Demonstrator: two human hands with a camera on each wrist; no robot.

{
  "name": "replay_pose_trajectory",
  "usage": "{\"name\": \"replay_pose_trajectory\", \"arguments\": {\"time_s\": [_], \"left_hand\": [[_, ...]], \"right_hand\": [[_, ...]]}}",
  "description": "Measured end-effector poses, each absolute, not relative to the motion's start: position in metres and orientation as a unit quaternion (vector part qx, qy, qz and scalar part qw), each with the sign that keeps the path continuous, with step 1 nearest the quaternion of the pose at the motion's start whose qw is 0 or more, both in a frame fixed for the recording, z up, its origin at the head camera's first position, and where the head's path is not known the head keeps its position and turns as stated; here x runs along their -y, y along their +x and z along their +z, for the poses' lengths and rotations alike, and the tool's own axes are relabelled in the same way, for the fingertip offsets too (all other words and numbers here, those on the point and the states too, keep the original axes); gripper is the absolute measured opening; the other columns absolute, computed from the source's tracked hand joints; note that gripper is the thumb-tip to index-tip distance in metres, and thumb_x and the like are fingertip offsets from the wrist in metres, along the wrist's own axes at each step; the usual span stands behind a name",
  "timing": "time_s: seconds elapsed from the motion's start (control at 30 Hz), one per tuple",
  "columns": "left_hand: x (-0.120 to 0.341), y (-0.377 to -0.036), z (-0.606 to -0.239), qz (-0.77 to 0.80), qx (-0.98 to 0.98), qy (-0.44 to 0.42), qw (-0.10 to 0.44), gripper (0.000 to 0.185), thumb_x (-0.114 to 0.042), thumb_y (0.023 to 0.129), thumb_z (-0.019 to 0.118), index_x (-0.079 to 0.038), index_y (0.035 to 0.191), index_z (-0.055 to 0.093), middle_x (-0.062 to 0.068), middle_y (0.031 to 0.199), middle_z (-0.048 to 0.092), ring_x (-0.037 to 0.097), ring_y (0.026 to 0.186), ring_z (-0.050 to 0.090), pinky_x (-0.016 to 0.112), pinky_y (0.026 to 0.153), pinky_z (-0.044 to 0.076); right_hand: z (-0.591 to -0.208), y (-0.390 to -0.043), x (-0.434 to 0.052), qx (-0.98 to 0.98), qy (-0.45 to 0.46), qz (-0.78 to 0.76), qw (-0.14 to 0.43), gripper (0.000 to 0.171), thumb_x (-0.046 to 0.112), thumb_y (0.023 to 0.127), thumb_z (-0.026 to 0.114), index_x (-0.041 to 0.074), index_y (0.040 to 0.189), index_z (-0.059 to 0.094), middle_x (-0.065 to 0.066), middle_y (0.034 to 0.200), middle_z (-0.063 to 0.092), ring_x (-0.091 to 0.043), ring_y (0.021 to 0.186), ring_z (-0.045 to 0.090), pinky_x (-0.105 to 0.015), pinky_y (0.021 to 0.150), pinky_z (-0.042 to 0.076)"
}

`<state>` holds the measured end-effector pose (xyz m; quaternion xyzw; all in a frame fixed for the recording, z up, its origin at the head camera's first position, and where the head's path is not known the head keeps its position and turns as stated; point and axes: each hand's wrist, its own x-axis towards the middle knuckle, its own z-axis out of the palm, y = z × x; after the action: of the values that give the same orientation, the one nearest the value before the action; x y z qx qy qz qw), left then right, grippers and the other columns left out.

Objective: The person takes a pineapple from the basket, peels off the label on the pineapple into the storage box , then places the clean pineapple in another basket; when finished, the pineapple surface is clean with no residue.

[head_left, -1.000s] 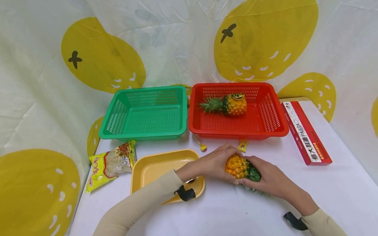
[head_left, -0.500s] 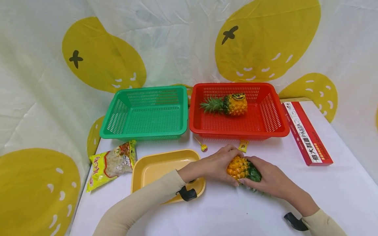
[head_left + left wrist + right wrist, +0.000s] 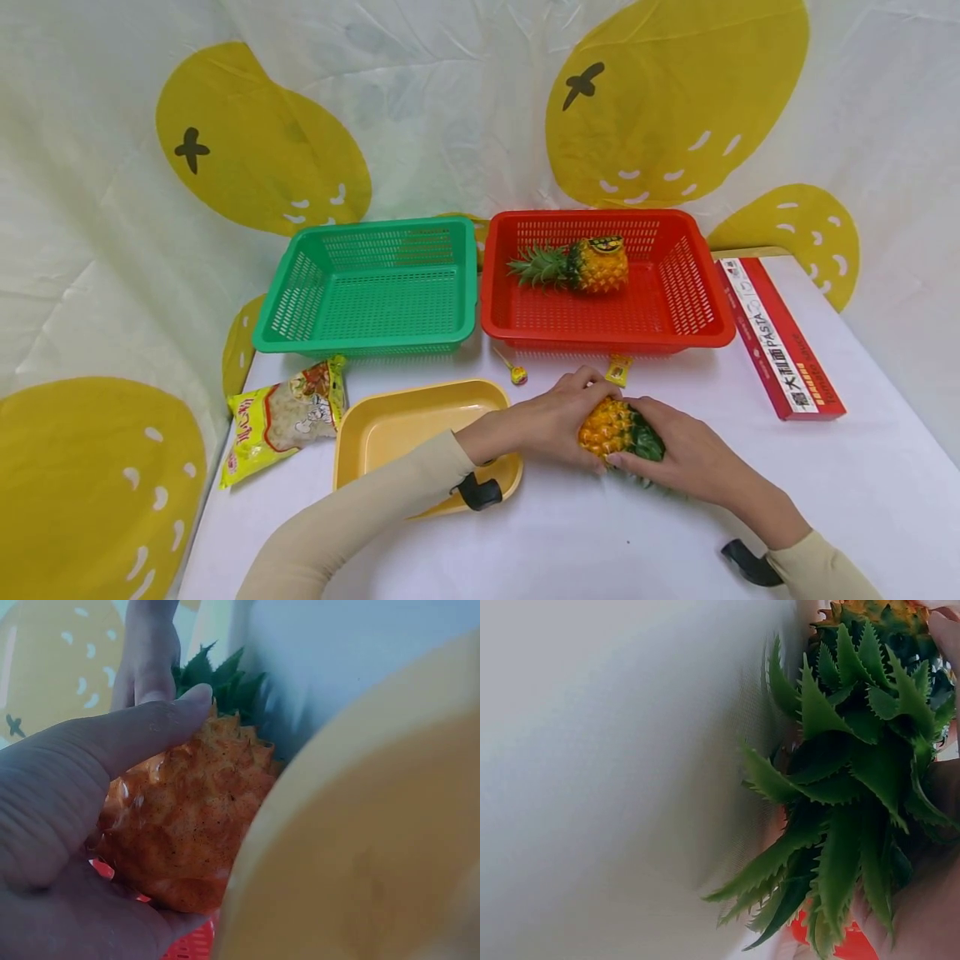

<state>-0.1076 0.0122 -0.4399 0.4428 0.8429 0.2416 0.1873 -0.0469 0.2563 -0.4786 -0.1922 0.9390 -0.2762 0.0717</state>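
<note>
Both hands hold one pineapple (image 3: 609, 427) low over the white table, right of the yellow tray. My left hand (image 3: 558, 417) grips its orange body; in the left wrist view the thumb lies along the spiky skin. Around the leafy end curls my right hand (image 3: 678, 446), its thumb by the base of the crown. In the right wrist view the green leaves (image 3: 855, 795) fan out past the palm. A second pineapple (image 3: 596, 267) lies on its side in the red basket (image 3: 607, 340), crown pointing left. My hands hide parts of the held pineapple.
A green basket (image 3: 363, 346) stands left of the red one. The yellow tray (image 3: 360, 417) sits under my left forearm, beside a yellow snack bag (image 3: 288, 417). A lollipop (image 3: 517, 375) and a wrapped candy (image 3: 618, 370) lie before the red basket. A red pasta box (image 3: 780, 342) is at right.
The pineapple and my left hand have shifted very slightly to the right. Both hands keep hold of it, and the other things stay in place.
</note>
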Motion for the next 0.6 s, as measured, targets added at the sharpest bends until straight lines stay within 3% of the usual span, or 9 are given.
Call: {"name": "replay_pose_trajectory", "arguments": {"time_s": [0.27, 0.6], "left_hand": [[-0.0147, -0.1075, -0.4426, 0.229, -0.847, 0.446, 0.177, 0.096, -0.047, 0.077, 0.095, -0.017, 0.153, 0.045, 0.002, 0.143, 0.039, 0.014, 0.125, 0.041, 0.017, 0.103, 0.036], [-0.0152, -0.1078, -0.446, 0.235, -0.845, 0.447, 0.174, 0.093, -0.042, 0.078, 0.096, -0.018, 0.152, 0.045, 0.001, 0.143, 0.039, 0.013, 0.123, 0.041, 0.017, 0.101, 0.036]], "right_hand": [[-0.4809, -0.0483, -0.2567, -0.939, -0.196, -0.274, 0.067, 0.084, 0.063, 0.089, 0.077, 0.006, 0.147, 0.057, -0.012, 0.136, 0.065, -0.028, 0.115, 0.063, -0.058, 0.092, 0.056], [-0.4798, -0.0477, -0.2566, -0.94, -0.193, -0.27, 0.072, 0.086, 0.065, 0.089, 0.077, 0.006, 0.148, 0.057, -0.013, 0.137, 0.065, -0.03, 0.116, 0.063, -0.058, 0.093, 0.056]]}}
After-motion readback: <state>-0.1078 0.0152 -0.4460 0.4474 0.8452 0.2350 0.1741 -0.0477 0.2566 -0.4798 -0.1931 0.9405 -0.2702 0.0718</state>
